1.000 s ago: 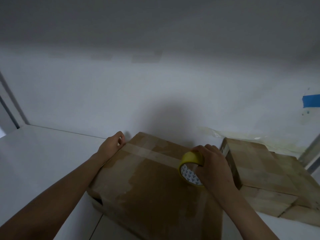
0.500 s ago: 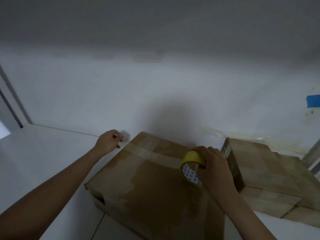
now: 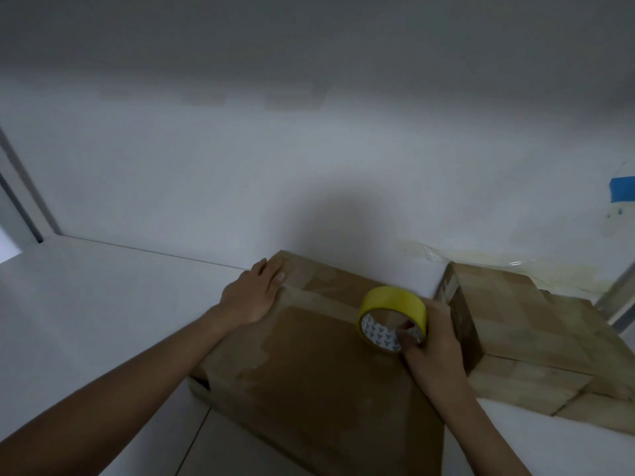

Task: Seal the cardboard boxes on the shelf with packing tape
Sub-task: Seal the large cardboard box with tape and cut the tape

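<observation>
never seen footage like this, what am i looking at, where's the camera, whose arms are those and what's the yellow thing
There is no machine here. The camera is worn on a person's head and looks forward and down, so the two arms reaching in from the bottom are the wearer's own. Every picture comes from that one view.

The left hand lies flat, fingers straight, on the far left edge of a large cardboard box, which sits on a white shelf. The right hand grips a yellow roll of packing tape standing on the box top. A strip of tape runs across the box between the two hands.

To the right lie more taped cardboard boxes. A scrap of blue tape sticks to the wall behind.
</observation>
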